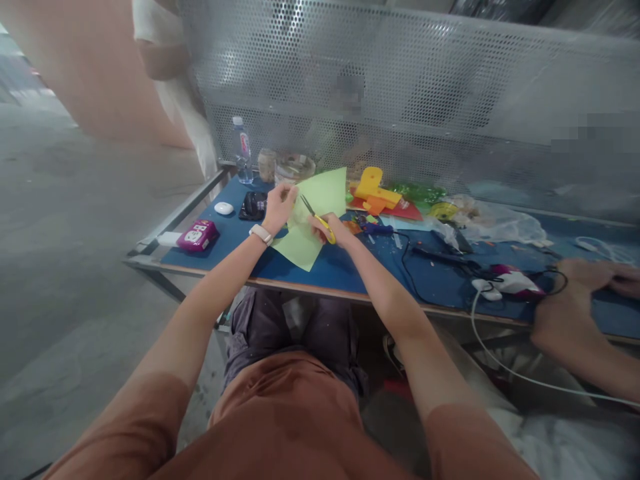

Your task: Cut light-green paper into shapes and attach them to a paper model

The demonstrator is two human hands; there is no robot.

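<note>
My right hand (331,228) is closed round the yellow handles of a pair of scissors (321,221), whose dark blades point up and left. The blades are slightly parted, over light green paper (327,190) lying on the blue tabletop. Another part of the green paper (301,250) spreads below my hands toward the near edge; whether it is one sheet or two, I cannot tell. To the left of the blades, my left hand (281,203) has its fingertips pinched together at the paper's left side. What sits between those fingertips is too small to make out.
Left of the paper are a black wallet-like item (253,205), a white mouse-shaped case (224,209), a purple packet (199,235) and a water bottle (243,152). Yellow-orange pieces (376,191), cables and plastic bags (500,223) crowd the right. Another person's hand (575,287) rests there. Perforated metal (400,87) stands behind.
</note>
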